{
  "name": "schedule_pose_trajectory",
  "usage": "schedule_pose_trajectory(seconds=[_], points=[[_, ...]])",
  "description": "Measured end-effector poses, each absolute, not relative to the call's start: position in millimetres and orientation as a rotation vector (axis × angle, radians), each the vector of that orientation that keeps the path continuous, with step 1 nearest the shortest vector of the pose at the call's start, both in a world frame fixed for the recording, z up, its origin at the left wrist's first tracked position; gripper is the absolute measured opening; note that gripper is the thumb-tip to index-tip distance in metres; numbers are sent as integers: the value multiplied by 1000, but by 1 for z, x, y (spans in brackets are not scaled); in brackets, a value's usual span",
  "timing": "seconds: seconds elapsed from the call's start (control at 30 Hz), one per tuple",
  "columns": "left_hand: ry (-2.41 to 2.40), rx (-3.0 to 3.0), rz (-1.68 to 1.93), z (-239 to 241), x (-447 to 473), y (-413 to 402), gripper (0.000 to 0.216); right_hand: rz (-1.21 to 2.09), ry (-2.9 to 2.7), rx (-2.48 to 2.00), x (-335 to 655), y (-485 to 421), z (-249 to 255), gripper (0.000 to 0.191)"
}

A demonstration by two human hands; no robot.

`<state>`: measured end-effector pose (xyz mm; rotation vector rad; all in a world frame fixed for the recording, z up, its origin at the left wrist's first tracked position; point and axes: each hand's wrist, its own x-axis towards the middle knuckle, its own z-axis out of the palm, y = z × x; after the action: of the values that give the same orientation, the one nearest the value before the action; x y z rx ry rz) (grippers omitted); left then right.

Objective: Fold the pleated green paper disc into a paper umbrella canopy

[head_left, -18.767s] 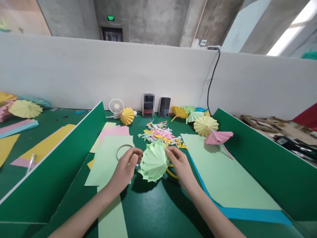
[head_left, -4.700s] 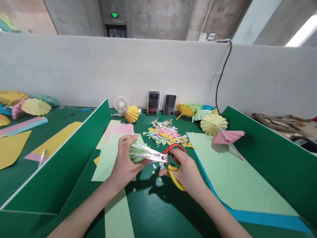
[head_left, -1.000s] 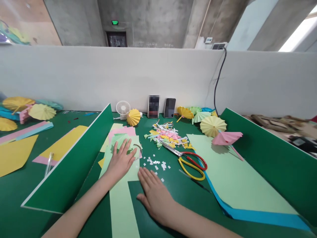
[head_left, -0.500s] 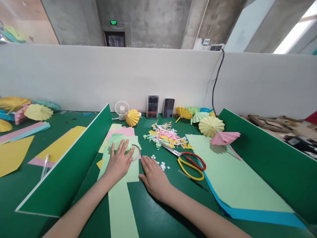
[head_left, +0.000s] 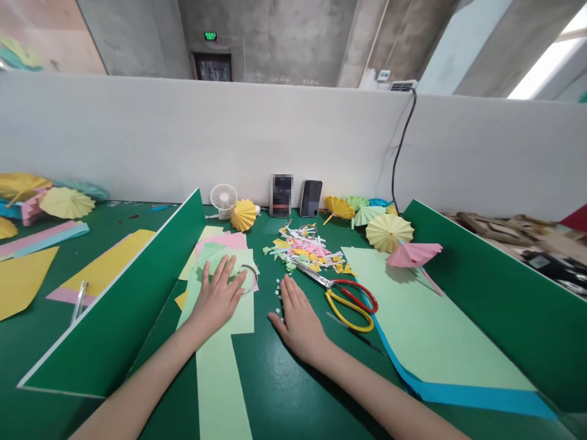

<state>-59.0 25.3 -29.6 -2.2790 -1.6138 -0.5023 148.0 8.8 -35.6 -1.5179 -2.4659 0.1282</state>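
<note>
My left hand point(head_left: 219, 292) lies flat with its fingers spread on light green paper sheets point(head_left: 222, 391). Under its fingertips is a pleated green paper piece point(head_left: 211, 253), partly hidden. A ring, perhaps of tape point(head_left: 250, 279), lies just right of those fingers. My right hand point(head_left: 298, 315) is flat on the green table, palm down, thumb out to the left, holding nothing. Small white paper bits point(head_left: 277, 293) show beside its fingers; others may be hidden under it. Beyond its fingertips is a heap of coloured paper scraps point(head_left: 308, 245).
Scissors with red and yellow handles point(head_left: 351, 305) lie right of my right hand, above a thin pen-like stick point(head_left: 358, 334). Paper umbrellas point(head_left: 389, 232) and large green sheets point(head_left: 440, 330) are at right. Two phones point(head_left: 312, 198) and a small fan point(head_left: 224, 198) stand behind. Green dividers point(head_left: 137, 305) flank the space.
My right hand has slid right and away from me over the table, covering some of the white bits. My left hand stays on the green paper. The view has shifted slightly.
</note>
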Motion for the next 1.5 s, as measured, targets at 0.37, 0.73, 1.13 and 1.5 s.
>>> schedule_pose_trajectory(seconds=[0.37,0.73,1.13,1.5], points=[[-1625,-2287,-491,-28,-60,25,36,-191,-2277,-1460,130,101,-38,58],[-1625,-2287,-545,-28,-59,26,35,-167,-2092,-1497,144,136,-3,51],[-1596,-2282,-520,-31,-59,27,35,-147,-2245,-1562,121,94,-37,68],[-1610,-2293,-503,-30,-59,27,35,-135,-2142,-1583,166,102,-22,54]])
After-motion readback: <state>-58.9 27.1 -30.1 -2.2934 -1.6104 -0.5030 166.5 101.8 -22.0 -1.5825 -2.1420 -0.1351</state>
